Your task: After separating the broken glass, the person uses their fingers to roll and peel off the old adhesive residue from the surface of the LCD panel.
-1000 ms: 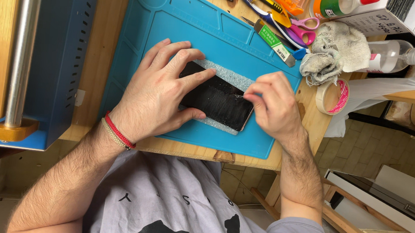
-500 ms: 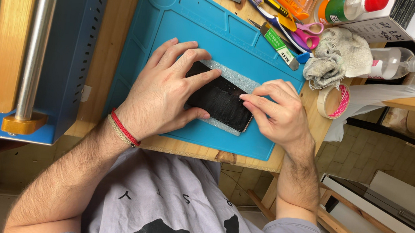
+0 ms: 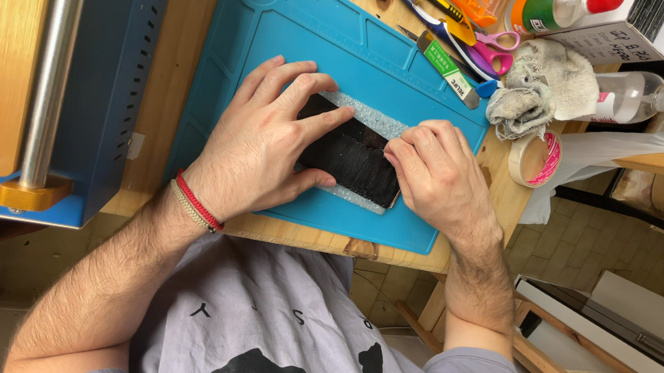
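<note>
Two bare hands work on a black phone (image 3: pixel 353 158) that lies on a strip of white foam (image 3: pixel 379 121), near the front edge of a blue work mat (image 3: pixel 357 52) on the wooden tabletop (image 3: pixel 196 13). The left hand (image 3: pixel 261 146) lies flat with fingers spread, pressing the phone's left end. The right hand (image 3: pixel 442 175) is curled, fingertips bunched together at the phone's right end. Toward the tabletop's far right corner lie scissors (image 3: pixel 491 51), a crumpled cloth (image 3: pixel 537 88) and a tape roll (image 3: pixel 535 158).
</note>
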